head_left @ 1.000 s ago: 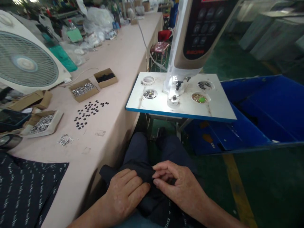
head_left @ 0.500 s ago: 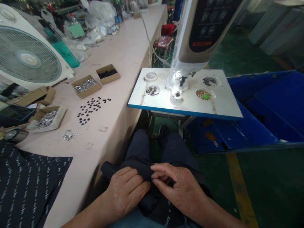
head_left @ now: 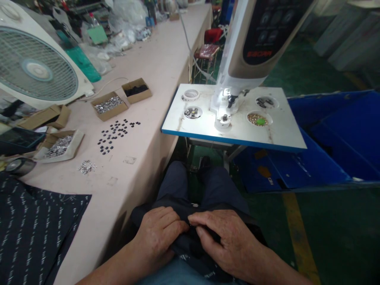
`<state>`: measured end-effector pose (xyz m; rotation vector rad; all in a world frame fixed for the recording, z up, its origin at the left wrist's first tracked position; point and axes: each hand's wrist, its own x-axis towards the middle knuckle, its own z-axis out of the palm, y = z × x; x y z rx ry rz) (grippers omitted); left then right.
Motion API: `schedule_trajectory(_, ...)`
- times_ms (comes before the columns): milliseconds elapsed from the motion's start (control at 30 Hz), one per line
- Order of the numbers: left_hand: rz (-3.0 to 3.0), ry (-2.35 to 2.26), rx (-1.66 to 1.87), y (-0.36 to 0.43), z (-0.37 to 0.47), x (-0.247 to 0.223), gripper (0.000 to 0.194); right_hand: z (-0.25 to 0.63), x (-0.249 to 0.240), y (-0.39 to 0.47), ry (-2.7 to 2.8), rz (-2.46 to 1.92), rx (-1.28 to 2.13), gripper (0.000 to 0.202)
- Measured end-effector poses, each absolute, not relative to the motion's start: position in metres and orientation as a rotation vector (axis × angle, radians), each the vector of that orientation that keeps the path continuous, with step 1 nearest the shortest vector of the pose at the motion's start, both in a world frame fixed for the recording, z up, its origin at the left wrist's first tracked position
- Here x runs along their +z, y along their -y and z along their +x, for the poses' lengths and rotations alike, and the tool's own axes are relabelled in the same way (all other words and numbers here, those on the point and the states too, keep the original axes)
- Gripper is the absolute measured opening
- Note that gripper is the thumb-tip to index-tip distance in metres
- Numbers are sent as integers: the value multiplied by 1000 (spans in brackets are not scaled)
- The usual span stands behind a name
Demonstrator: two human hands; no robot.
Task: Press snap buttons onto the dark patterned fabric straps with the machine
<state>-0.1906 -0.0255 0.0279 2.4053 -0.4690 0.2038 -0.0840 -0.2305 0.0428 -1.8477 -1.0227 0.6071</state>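
Observation:
A dark cloth piece with white lettering (head_left: 190,243) lies bunched across my lap. My left hand (head_left: 158,233) is closed on its left part, fingers curled into the fabric. From the other side my right hand (head_left: 228,239) meets it, the index fingertip pressing the cloth beside the left thumb. Cloth shows between the right thumb and index finger, which are slightly apart. A tiny shiny spot (head_left: 190,225) shows between the two hands; its kind is too small to tell. Another small pale piece (head_left: 194,205) sits on the fabric just beyond my right fingers.
Ahead stands a press machine (head_left: 234,75) on a white tabletop (head_left: 202,128) with small parts in round recesses. The long table (head_left: 148,158) at left bears dark round snap parts (head_left: 114,134), boxes of metal pieces (head_left: 108,105), a fan (head_left: 37,69) and printed cloth (head_left: 32,233). A blue bin (head_left: 311,166) is right.
My right thumb has moved away from the index fingertip, and the small piece pinched there no longer shows between them. The right fingertips now press the cloth. My left hand keeps its hold.

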Motion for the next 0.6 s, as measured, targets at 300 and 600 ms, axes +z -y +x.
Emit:
schedule_trajectory(300, 2217, 190, 43, 29, -181, 23, 22, -81, 50, 236, 1061, -1917, 866, 92)
schedule_trajectory(600, 2099, -186, -398, 31, -170, 30, 11, -81, 24, 222, 878, -1877, 872, 63)
